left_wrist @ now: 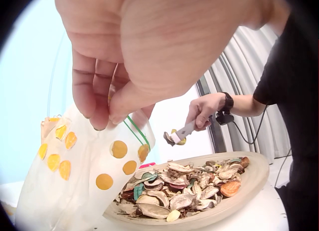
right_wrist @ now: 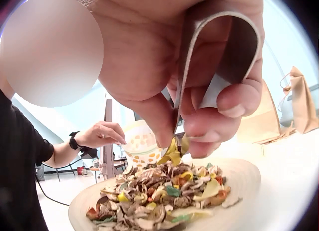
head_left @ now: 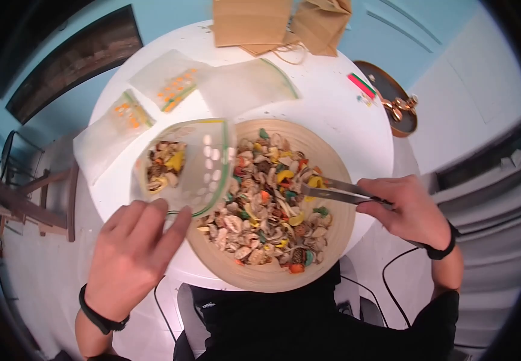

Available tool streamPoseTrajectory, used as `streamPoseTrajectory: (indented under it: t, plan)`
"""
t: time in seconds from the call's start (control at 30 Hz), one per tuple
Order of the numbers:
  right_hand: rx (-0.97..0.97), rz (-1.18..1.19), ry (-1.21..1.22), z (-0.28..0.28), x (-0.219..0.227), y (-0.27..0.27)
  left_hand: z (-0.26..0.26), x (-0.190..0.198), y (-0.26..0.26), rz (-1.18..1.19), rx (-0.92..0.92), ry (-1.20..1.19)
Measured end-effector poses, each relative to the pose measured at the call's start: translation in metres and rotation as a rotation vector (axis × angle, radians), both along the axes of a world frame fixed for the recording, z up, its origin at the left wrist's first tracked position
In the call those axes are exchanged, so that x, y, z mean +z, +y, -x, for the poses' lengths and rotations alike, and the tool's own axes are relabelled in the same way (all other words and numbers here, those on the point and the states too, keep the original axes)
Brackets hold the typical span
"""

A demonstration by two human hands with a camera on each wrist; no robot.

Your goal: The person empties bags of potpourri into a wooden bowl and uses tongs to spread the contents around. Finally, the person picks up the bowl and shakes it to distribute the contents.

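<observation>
My left hand (head_left: 134,253) pinches the rim of a clear zip bag (head_left: 203,174) with orange and white dots, standing at the left edge of the round wooden tray (head_left: 260,281). Inside the bag lie dried pieces and a yellow one (head_left: 175,161). Mixed dried petals and slices (right_wrist: 164,191) heap on the tray. My right hand (head_left: 408,210) grips metal tongs (head_left: 344,191) over the tray's right side. In the left wrist view the tongs' tips hold yellow and dark pieces (left_wrist: 174,137) above the heap.
Three flat zip bags, one of them large (head_left: 242,87), lie behind the tray at the left and centre. Brown paper bags (head_left: 251,23) stand at the back edge. A red and green strip (head_left: 361,86) lies at the right. Beyond the table are a round stand (head_left: 400,123) and a wooden chair (head_left: 55,201).
</observation>
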State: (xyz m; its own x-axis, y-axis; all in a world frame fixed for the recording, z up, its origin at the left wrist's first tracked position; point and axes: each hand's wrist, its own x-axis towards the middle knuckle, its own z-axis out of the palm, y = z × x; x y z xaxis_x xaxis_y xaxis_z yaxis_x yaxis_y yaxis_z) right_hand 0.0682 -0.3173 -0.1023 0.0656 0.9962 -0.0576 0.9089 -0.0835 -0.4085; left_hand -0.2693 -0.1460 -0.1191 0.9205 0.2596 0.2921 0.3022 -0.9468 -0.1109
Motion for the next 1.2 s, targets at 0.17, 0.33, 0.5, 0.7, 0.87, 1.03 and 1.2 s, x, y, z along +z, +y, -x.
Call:
streamPoseTrajectory:
  t: [0.17, 0.33, 0.5, 0.7, 0.87, 1.03, 1.2]
  plan:
    - [0.122, -0.113, -0.025, 0.026, 0.041, 0.053, -0.001, 0.004, -0.004, 0.051, 0.01, -0.007]
    - [0.291, -0.118, -0.048, 0.062, 0.014, 0.116, 0.002, 0.006, -0.004, 0.034, 0.032, -0.009]
    - [0.226, -0.109, 0.058, 0.052, 0.024, 0.094, 0.009, 0.006, -0.005, 0.046, 0.056, -0.01]
    - [-0.095, 0.178, 0.108, -0.025, 0.005, 0.033, 0.009, 0.002, -0.004, 0.078, 0.026, -0.036]
    - [-0.278, 0.399, 0.248, -0.062, -0.021, 0.015, 0.01, 0.001, -0.002, 0.037, 0.047, 0.015]
    - [-0.262, 0.605, 0.314, -0.045, -0.014, 0.033, 0.005, 0.002, -0.004, 0.02, 0.061, 0.017]
    - [-0.139, 0.636, 0.397, -0.033, -0.031, 0.051, 0.003, 0.001, -0.005, 0.037, 0.065, 0.028]
